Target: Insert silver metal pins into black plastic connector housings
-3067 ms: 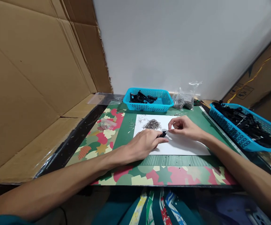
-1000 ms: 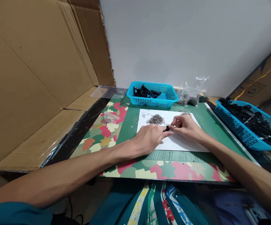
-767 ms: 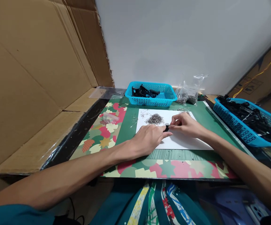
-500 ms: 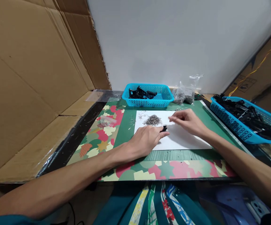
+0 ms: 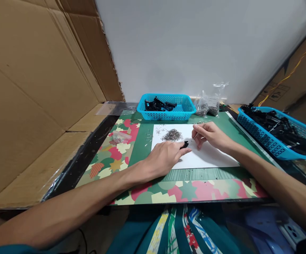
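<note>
My left hand (image 5: 165, 157) rests on a white sheet of paper (image 5: 208, 160), its fingers closed around a small black plastic part (image 5: 186, 144). Only the end of that part shows past my fingertips; the rest is hidden under the hand. To its right, my right hand (image 5: 208, 135) hovers over the paper with thumb and fingers pinched together. What the pinch holds, if anything, is too small to make out. Just beyond my left hand lies a heap of tiny metal pins (image 5: 172, 135), with loose ones scattered to its left.
A blue basket (image 5: 166, 115) with black parts stands at the back. Another blue basket (image 5: 274, 148), piled with black parts, is at the right. Clear bags of small metal pieces (image 5: 213, 110) stand behind. A cardboard wall (image 5: 36, 70) closes off the left side.
My right hand has turned slightly, and its fingers have curled downward into a pinch near the black part. The left hand keeps its hold in the same place.
</note>
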`<state>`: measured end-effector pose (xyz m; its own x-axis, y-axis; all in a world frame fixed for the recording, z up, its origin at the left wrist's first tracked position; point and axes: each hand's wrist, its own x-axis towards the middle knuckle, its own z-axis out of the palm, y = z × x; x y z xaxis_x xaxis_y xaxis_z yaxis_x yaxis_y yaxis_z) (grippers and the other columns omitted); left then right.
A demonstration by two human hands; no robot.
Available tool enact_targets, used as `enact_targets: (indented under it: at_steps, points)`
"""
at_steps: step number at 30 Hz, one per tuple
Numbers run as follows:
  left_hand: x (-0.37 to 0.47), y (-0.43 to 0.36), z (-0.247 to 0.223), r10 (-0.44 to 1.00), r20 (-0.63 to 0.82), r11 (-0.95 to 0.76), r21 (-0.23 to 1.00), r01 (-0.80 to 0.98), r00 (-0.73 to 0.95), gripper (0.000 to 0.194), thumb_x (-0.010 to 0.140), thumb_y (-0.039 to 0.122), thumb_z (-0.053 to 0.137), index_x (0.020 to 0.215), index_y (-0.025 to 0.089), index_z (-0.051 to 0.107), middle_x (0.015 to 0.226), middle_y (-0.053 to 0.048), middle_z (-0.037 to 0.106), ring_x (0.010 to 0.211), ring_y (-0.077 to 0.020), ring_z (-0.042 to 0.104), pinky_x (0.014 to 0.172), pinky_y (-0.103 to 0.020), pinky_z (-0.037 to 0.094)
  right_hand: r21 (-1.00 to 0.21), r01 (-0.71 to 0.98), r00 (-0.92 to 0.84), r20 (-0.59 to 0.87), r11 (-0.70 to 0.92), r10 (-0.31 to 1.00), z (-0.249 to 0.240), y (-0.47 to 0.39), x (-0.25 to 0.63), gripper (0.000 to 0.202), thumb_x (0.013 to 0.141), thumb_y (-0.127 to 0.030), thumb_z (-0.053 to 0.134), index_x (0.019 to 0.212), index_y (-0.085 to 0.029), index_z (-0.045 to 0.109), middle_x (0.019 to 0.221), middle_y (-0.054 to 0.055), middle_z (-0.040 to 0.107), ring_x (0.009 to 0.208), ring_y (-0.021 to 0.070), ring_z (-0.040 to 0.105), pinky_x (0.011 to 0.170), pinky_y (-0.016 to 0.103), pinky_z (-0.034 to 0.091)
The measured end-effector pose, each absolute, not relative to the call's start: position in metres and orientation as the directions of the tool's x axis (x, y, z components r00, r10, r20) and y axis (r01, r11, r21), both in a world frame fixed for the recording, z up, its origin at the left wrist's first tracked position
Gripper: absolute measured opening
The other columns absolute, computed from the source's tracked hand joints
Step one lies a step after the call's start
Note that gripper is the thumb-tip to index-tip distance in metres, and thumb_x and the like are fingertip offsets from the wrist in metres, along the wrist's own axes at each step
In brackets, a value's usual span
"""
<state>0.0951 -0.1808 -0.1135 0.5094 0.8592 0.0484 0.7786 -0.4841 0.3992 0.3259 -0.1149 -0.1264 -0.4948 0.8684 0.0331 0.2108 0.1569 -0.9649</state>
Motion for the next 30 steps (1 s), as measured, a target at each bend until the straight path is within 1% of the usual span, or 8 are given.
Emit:
enact_targets:
  at_steps: [3, 6, 8, 11, 15, 20, 26, 30]
  points:
    - [0.0947, -0.1799, -0.1155, 0.858, 0.049, -0.489, 0.384, 0.783, 0.512, 0.046, 0.111, 0.053, 0.043, 0.104, 0.020, 0.074, 0.086, -0.007, 0.077, 0.079, -0.0258, 0.071, 0.062, -0.031, 0.034, -0.985, 0.144, -0.528, 0.005, 0.094, 0.850, -0.1258, -0.1146, 0.3255, 0.052, 0.088, -0.067, 0.075, 0.086, -0.015, 0.072, 0.071, 0.008, 0.074, 0.063, 0.0217, 0.073, 0.067, 0.037, 0.060]
    - [0.0940, -0.1791, -0.1165, 0.856, 0.053, -0.492, 0.389, 0.779, 0.515, 0.046, 0.110, 0.053, 0.043, 0.104, 0.019, 0.074, 0.084, -0.007, 0.076, 0.079, -0.0255, 0.071, 0.063, -0.031, 0.036, -0.974, 0.167, -0.553, 0.035, 0.152, 0.832, -0.1268, -0.1132, 0.3253, 0.045, 0.084, -0.059, 0.083, 0.088, -0.015, 0.071, 0.074, 0.007, 0.075, 0.066, 0.0190, 0.072, 0.068, 0.034, 0.059]
    - [0.0937, -0.1786, -0.1168, 0.855, 0.060, -0.495, 0.394, 0.774, 0.516, 0.046, 0.110, 0.052, 0.043, 0.108, 0.019, 0.075, 0.086, -0.007, 0.077, 0.079, -0.0256, 0.072, 0.064, -0.031, 0.038, -0.952, 0.190, -0.554, 0.097, 0.239, 0.827, -0.1289, -0.1124, 0.3248, 0.042, 0.087, -0.056, 0.081, 0.088, -0.015, 0.070, 0.073, 0.005, 0.073, 0.065, 0.0166, 0.069, 0.067, 0.031, 0.055]
    - [0.0936, -0.1784, -0.1162, 0.853, 0.065, -0.498, 0.398, 0.770, 0.518, 0.047, 0.110, 0.052, 0.043, 0.108, 0.019, 0.075, 0.086, -0.008, 0.077, 0.079, -0.0256, 0.072, 0.064, -0.031, 0.039, -0.911, 0.226, -0.556, 0.171, 0.346, 0.813, -0.1321, -0.1135, 0.3227, 0.039, 0.096, -0.055, 0.070, 0.088, -0.017, 0.067, 0.072, 0.003, 0.068, 0.064, 0.0147, 0.063, 0.064, 0.030, 0.050]
    - [0.0937, -0.1788, -0.1141, 0.853, 0.053, -0.493, 0.412, 0.766, 0.520, 0.048, 0.110, 0.052, 0.041, 0.108, 0.018, 0.075, 0.087, -0.009, 0.077, 0.079, -0.0263, 0.072, 0.065, -0.032, 0.041, -0.880, 0.261, -0.579, 0.188, 0.398, 0.794, -0.1341, -0.1165, 0.3197, 0.033, 0.101, -0.050, 0.062, 0.089, -0.019, 0.064, 0.073, 0.002, 0.066, 0.065, 0.0155, 0.059, 0.063, 0.031, 0.048]
    - [0.0932, -0.1781, -0.1130, 0.847, 0.055, -0.500, 0.425, 0.755, 0.530, 0.047, 0.110, 0.051, 0.042, 0.106, 0.018, 0.074, 0.088, -0.010, 0.077, 0.079, -0.0263, 0.071, 0.065, -0.032, 0.041, -0.848, 0.308, -0.577, 0.195, 0.432, 0.793, -0.1350, -0.1163, 0.3192, 0.029, 0.101, -0.045, 0.062, 0.087, -0.020, 0.063, 0.071, 0.002, 0.066, 0.063, 0.0163, 0.059, 0.062, 0.032, 0.047]
    - [0.0931, -0.1759, -0.1103, 0.837, 0.028, -0.491, 0.478, 0.728, 0.547, 0.040, 0.110, 0.044, 0.043, 0.099, 0.018, 0.071, 0.072, -0.004, 0.070, 0.062, -0.0198, 0.063, 0.062, -0.030, 0.038, -0.804, 0.365, -0.550, 0.222, 0.470, 0.805, -0.1329, -0.1185, 0.3187, 0.023, 0.099, -0.037, 0.062, 0.084, -0.020, 0.065, 0.068, 0.002, 0.067, 0.061, 0.0166, 0.060, 0.062, 0.032, 0.047]
    - [0.0919, -0.1745, -0.1095, 0.834, 0.028, -0.483, 0.519, 0.705, 0.551, 0.038, 0.110, 0.043, 0.044, 0.094, 0.018, 0.069, 0.068, -0.001, 0.066, 0.059, -0.0178, 0.060, 0.060, -0.029, 0.034, -0.774, 0.401, -0.545, 0.227, 0.489, 0.807, -0.1330, -0.1200, 0.3176, 0.019, 0.097, -0.032, 0.063, 0.082, -0.020, 0.066, 0.066, 0.001, 0.068, 0.060, 0.0170, 0.061, 0.063, 0.032, 0.047]
